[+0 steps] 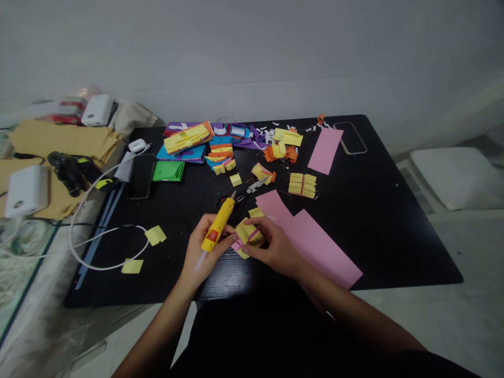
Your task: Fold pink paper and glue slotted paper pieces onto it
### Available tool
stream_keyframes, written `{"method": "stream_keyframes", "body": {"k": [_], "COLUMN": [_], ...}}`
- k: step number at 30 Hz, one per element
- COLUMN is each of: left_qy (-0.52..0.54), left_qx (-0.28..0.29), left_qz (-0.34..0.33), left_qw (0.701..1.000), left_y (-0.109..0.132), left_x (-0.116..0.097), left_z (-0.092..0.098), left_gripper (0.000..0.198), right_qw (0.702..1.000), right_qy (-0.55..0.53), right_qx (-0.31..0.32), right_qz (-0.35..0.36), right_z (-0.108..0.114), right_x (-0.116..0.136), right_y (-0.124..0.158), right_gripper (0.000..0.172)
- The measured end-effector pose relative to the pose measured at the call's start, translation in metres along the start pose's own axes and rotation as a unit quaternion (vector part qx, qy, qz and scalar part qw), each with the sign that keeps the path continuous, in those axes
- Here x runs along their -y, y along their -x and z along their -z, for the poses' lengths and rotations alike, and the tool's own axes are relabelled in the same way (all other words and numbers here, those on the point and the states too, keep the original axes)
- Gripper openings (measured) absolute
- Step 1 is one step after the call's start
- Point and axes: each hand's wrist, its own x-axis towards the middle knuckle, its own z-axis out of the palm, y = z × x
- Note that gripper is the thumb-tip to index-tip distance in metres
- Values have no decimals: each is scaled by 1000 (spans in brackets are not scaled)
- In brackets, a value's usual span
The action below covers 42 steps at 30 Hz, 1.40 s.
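Observation:
A yellow glue gun [219,223] with a clear glue stick at its rear lies in my left hand [201,248], nozzle pointing away from me. The thumb and fingertips of that hand also meet a pink and yellow paper piece [238,247]. My right hand [275,245] pinches a folded yellow paper piece [247,232] right beside it; whether the two pieces are joined I cannot tell. Scissors [255,186] lie just beyond, their handles partly hidden behind the glue gun. Pink paper sheets [315,241] spread under and beside my right forearm.
Folded yellow paper blocks [302,185], stacked coloured papers [187,139] and purple and white scraps [255,139] lie towards the back of the black table [378,231]. A phone [140,176] and a looped white cable [73,220] are on the left. A phone case [353,140] rests at back right.

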Motion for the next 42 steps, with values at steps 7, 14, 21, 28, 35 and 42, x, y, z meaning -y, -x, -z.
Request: {"method": "stream_keyframes", "body": {"k": [7, 14, 21, 28, 35, 42], "left_qy": [6, -136, -309, -367, -400, -404], "left_qx": [7, -8, 74, 79, 76, 74], "left_qz": [-13, -109, -193, -257, -271, -259], "left_qw": [1000, 985, 928, 890, 872, 874], "left_y": [1, 12, 24, 22, 17, 19], "left_x": [-5, -11, -33, -39, -33, -32], "left_z": [-8, 23, 41, 25, 24, 27], "left_gripper": [37, 25, 15, 30, 33, 39], "right_qw": [999, 991, 989, 992, 992, 992], "right_qy": [-10, -114, -122, -92, -84, -66], "right_qx": [-51, -70, -89, -89, -94, -110], "right_qz": [15, 5, 12, 19, 17, 19], "right_z": [-5, 9, 10, 8, 8, 9], "right_x": [-1, 3, -2, 3, 3, 1], "right_y": [0, -4, -8, -7, -6, -8], "right_gripper": [39, 38, 44, 44, 42, 43]}}
